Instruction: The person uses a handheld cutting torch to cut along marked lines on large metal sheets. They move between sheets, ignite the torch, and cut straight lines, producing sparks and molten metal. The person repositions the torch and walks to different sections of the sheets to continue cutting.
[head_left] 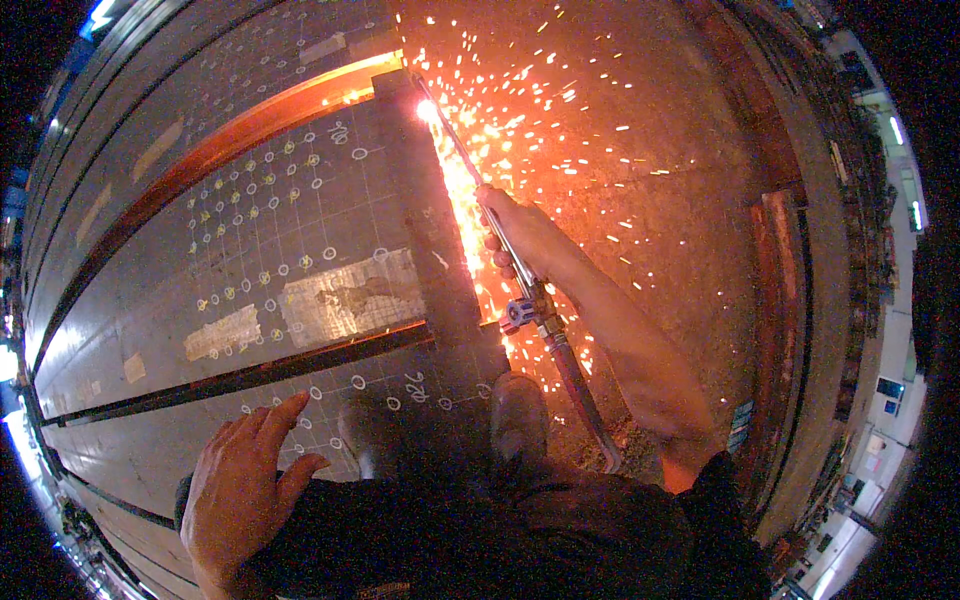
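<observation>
My right hand (525,235) is closed round the metal tubes of a cutting torch (570,375). The torch's tip reaches up to the edge of a grey steel plate (345,225), where a white-hot spot (428,110) glows and sparks spray to the right. A valve knob (518,314) shows below my right hand, on the torch's body. My left hand (240,485) is held above the plates at lower left, fingers apart and holding nothing. Chalk circles, grid lines and yellow marks cover the plate.
Long dark gaps (250,375) separate the plates, and one farther gap glows orange (270,115). My shoes (520,405) stand at the plate's near edge. Sparks fall over the brown floor (690,240). Rusty steel sections (780,270) lie along the right.
</observation>
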